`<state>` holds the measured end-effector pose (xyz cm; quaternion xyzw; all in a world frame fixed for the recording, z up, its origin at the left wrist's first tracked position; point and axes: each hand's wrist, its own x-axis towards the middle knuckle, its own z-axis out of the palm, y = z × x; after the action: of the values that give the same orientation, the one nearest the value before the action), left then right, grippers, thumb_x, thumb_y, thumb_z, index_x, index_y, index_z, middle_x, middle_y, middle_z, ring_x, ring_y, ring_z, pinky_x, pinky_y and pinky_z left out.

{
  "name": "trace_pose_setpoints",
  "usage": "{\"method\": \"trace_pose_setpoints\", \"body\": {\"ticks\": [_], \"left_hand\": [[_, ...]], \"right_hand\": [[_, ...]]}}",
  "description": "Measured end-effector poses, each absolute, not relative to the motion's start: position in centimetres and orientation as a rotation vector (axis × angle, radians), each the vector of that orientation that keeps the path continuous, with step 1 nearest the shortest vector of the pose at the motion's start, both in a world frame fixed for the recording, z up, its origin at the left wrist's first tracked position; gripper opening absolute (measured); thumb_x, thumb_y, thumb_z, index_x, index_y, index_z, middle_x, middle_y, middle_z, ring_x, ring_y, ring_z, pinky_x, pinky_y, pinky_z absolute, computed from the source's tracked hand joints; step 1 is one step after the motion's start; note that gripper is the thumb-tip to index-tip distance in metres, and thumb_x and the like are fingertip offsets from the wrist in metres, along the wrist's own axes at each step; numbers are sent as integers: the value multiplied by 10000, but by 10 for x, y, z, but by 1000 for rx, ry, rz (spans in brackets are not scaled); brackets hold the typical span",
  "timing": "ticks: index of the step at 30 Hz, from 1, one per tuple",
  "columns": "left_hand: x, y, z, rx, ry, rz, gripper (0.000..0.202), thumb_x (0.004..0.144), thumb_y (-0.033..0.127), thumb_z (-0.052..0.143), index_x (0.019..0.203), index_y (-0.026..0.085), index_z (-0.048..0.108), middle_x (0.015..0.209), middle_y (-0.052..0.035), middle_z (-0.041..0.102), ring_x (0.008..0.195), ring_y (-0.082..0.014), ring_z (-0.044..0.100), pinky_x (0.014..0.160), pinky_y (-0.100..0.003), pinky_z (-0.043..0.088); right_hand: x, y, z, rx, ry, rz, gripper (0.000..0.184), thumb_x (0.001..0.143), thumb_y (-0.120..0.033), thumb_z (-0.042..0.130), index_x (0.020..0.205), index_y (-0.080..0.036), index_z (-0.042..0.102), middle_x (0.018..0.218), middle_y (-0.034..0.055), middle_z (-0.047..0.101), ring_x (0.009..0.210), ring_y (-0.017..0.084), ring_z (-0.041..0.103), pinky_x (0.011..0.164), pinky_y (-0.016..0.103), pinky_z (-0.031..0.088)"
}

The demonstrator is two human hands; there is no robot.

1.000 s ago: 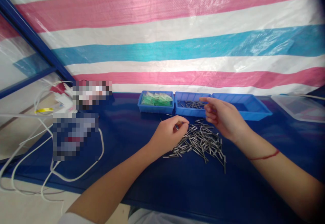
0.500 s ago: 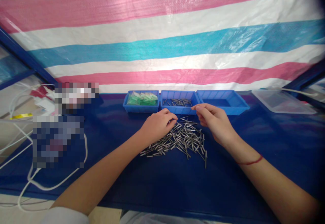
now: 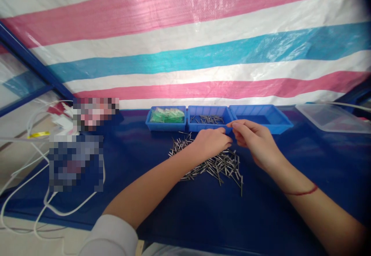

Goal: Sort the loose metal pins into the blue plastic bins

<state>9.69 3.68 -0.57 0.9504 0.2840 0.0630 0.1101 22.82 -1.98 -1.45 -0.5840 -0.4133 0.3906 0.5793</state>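
A loose heap of thin metal pins (image 3: 214, 163) lies on the dark blue table (image 3: 203, 209). My left hand (image 3: 211, 142) rests over the heap with its fingers curled into a pinch, the fingertips meeting those of my right hand (image 3: 252, 142). My right hand is also closed in a pinch just above the pins; what sits between the fingers is too small to make out. Directly behind the hands stands a blue tray with pins (image 3: 209, 123), a blue tray of green pieces (image 3: 165, 125) to its left and another blue tray (image 3: 269, 123) to its right.
White cables (image 3: 43, 205) loop over the table's left end beside blurred-out items. A clear plastic lid (image 3: 333, 118) lies at the back right. A striped pink, white and blue tarp (image 3: 185, 47) hangs behind the table.
My left hand has moved right across the pin heap and met my right hand, which lowered from the tray's edge. Some pins now show to the left of my left hand.
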Motion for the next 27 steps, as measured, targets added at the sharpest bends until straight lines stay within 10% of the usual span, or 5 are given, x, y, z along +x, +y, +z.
{"method": "trace_pose_setpoints", "body": {"ticks": [27], "left_hand": [[35, 3, 5, 1849, 978, 931, 194, 873, 329, 540, 951, 173, 625, 919, -11, 666, 577, -63, 497, 570, -199, 416]], "right_hand": [[206, -39, -8, -1305, -1520, 1114, 282, 822, -461, 608, 853, -188, 671, 764, 40, 671, 666, 146, 590, 607, 254, 464]]}}
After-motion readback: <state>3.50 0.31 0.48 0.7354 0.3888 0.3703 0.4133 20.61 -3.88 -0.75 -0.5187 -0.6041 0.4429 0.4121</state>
